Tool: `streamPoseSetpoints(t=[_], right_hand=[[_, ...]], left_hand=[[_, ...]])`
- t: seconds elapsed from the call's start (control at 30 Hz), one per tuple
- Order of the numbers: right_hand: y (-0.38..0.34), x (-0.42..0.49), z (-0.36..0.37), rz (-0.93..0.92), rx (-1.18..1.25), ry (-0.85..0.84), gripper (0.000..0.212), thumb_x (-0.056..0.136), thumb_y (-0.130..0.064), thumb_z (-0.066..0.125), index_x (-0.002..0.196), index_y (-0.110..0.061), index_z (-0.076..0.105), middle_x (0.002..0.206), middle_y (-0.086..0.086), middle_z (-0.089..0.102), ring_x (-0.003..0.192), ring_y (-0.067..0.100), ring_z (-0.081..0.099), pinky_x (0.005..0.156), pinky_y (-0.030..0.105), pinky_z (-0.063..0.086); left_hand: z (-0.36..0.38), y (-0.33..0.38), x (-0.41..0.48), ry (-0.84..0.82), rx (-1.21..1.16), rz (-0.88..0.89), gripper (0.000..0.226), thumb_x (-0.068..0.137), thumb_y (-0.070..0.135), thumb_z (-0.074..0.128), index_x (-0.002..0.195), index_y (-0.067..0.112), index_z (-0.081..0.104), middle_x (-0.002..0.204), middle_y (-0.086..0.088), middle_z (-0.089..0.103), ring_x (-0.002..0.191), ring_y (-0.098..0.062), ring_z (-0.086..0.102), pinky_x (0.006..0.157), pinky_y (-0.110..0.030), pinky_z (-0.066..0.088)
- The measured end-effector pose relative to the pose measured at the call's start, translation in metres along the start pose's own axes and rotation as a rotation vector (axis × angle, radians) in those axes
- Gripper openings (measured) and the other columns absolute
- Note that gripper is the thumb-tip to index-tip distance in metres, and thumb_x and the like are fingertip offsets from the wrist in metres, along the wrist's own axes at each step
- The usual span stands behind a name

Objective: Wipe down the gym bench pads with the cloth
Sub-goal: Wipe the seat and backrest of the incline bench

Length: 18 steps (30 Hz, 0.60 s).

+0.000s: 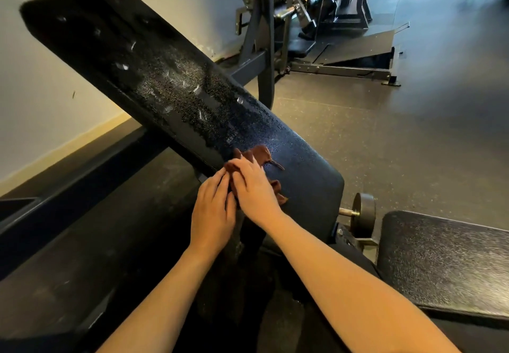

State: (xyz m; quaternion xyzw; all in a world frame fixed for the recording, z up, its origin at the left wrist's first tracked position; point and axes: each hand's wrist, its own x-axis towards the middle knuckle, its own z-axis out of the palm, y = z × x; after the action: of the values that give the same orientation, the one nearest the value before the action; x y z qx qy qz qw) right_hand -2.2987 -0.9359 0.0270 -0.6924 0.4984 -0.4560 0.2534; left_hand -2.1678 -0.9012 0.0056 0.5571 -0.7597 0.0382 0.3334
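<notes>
Brown cloth [261,156] lies bunched near the lower left edge of the back pad [300,160], right hand [254,190] pressing it flat-fingered, left hand [212,212] seemingly pinching its corner; so bunched, it may smear the beaded spray [170,82] or slide off that edge.

Cloth [261,154] seemingly lies on back pad [165,82], left of seat pad [446,267].

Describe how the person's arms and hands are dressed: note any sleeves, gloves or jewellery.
Both arms are bare: the left forearm and right forearm show no sleeve down to the picture's lower edge. The left hand and right hand wear no gloves. No watch or bracelet shows at either wrist, and no ring on the visible fingers.
</notes>
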Motion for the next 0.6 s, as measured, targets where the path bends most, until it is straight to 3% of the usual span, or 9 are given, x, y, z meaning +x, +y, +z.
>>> streamPoseSetpoints(t=[0.1,0.2,0.33,0.47,0.6], right_hand=[[0.009,-0.007,-0.004,-0.056,-0.086,-0.023,0.032,0.101,-0.021,0.047,0.131,-0.03,0.055,0.144,-0.004,0.05,0.136,0.022,0.042,0.113,0.05,0.035],[0.032,-0.035,-0.016,-0.039,-0.177,0.083,0.031,0.098,-0.019,0.05,0.127,-0.027,0.059,0.134,-0.007,0.057,0.126,0.015,0.048,0.11,0.049,0.037],[0.042,-0.061,-0.01,0.095,-0.137,0.227,0.029,0.099,-0.017,0.047,0.125,-0.025,0.058,0.129,-0.009,0.056,0.126,0.011,0.043,0.114,0.051,0.032],[0.02,-0.027,0.006,0.019,-0.157,0.092,0.034,0.099,-0.019,0.047,0.131,-0.024,0.054,0.142,-0.002,0.051,0.142,0.028,0.034,0.119,0.053,0.023],[0.008,-0.015,0.01,-0.101,-0.217,0.007,0.034,0.097,-0.023,0.055,0.131,-0.026,0.054,0.143,-0.003,0.051,0.139,0.028,0.038,0.114,0.053,0.031]], left_hand=[[0.0,-0.008,-0.002,-0.018,-0.02,0.017,0.052,0.102,0.027,0.038,0.15,0.005,0.042,0.156,-0.009,0.039,0.141,-0.02,0.033,0.119,-0.036,0.029],[0.003,-0.015,-0.008,-0.046,-0.051,0.049,0.054,0.103,0.026,0.038,0.152,0.006,0.038,0.162,-0.006,0.031,0.149,-0.012,0.023,0.122,-0.023,0.014],[0.008,-0.016,-0.019,-0.069,-0.174,-0.022,0.054,0.104,0.031,0.035,0.154,0.011,0.036,0.165,0.002,0.022,0.149,-0.001,0.017,0.118,-0.022,0.023],[0.005,-0.011,-0.024,-0.065,-0.29,-0.079,0.053,0.105,0.036,0.033,0.154,0.016,0.037,0.161,0.004,0.028,0.145,0.001,0.024,0.116,-0.017,0.022],[0.001,-0.011,-0.025,-0.05,-0.393,-0.19,0.046,0.108,0.029,0.036,0.152,0.016,0.039,0.151,0.002,0.042,0.134,0.005,0.035,0.107,-0.004,0.024]])
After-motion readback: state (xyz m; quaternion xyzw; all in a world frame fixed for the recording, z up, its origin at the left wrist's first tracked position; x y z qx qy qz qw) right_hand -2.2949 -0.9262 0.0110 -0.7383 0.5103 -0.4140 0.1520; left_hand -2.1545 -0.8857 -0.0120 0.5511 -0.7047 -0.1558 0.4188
